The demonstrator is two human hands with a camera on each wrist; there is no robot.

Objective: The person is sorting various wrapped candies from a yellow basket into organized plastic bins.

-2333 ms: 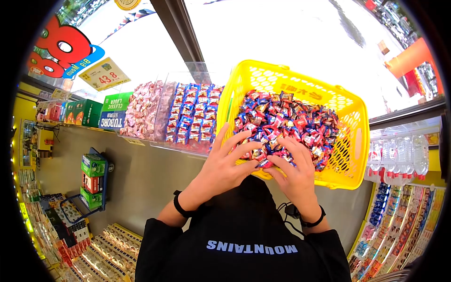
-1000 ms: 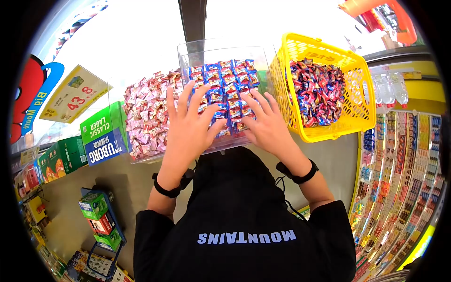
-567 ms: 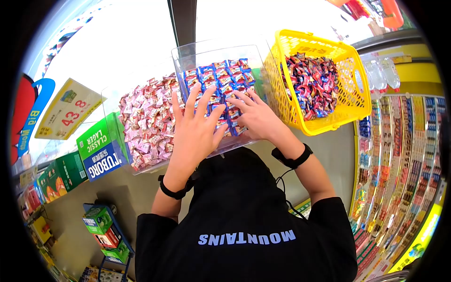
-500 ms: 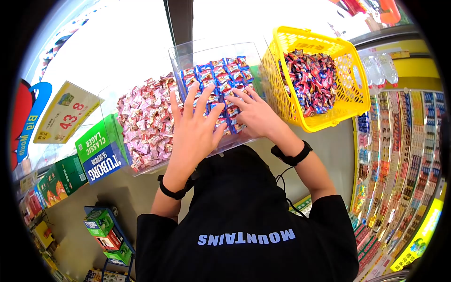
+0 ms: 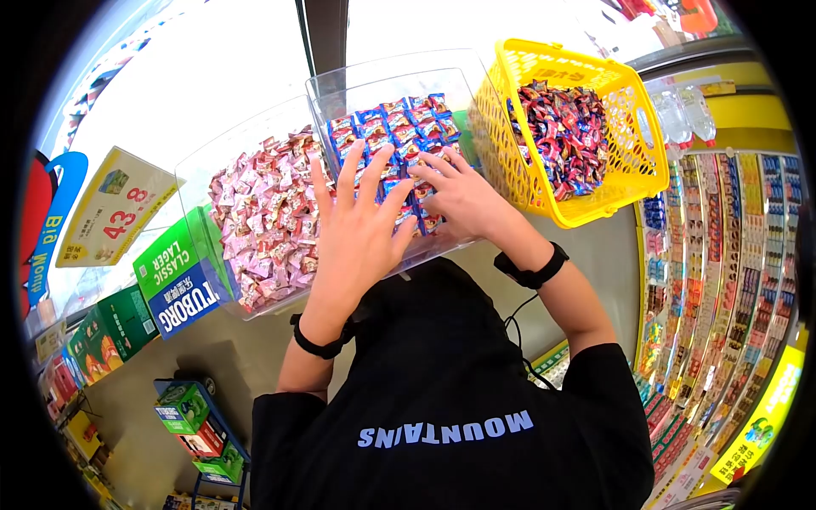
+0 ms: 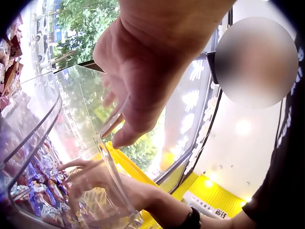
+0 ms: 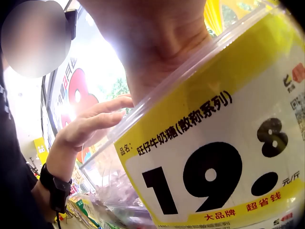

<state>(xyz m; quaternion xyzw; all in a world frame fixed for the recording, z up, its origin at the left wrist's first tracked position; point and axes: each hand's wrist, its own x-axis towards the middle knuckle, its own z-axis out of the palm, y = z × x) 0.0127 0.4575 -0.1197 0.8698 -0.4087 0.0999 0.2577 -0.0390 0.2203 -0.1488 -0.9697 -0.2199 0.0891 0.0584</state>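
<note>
In the head view, a clear plastic bin (image 5: 399, 78) holds blue-and-red wrapped candies (image 5: 399, 127) laid in rows. My left hand (image 5: 361, 229) is spread over the bin's left side, fingers straight and apart. From the right, my right hand (image 5: 463, 202) reaches down to the candies, its fingers slightly bent and pointing left; its thumb is partly hidden. I see nothing gripped in either hand. The left wrist view shows the left hand (image 6: 147, 71) above the clear bin wall, with the right hand (image 6: 93, 183) low among the candies behind it. A price label (image 7: 209, 157) covers the bin's front.
A yellow basket (image 5: 625, 191) with dark wrapped candies stands close at the right. Left of the bin is another clear bin with pink candies (image 5: 268, 212), then a Tuborg box (image 5: 183, 276). A cart (image 5: 225, 425) stands on the floor; shelves (image 5: 722, 272) line the right.
Both hands have gone from the candies in the yellow basket to the clear bin at its left. The view has turned with them. Within the last half second the hands shift only slightly.
</note>
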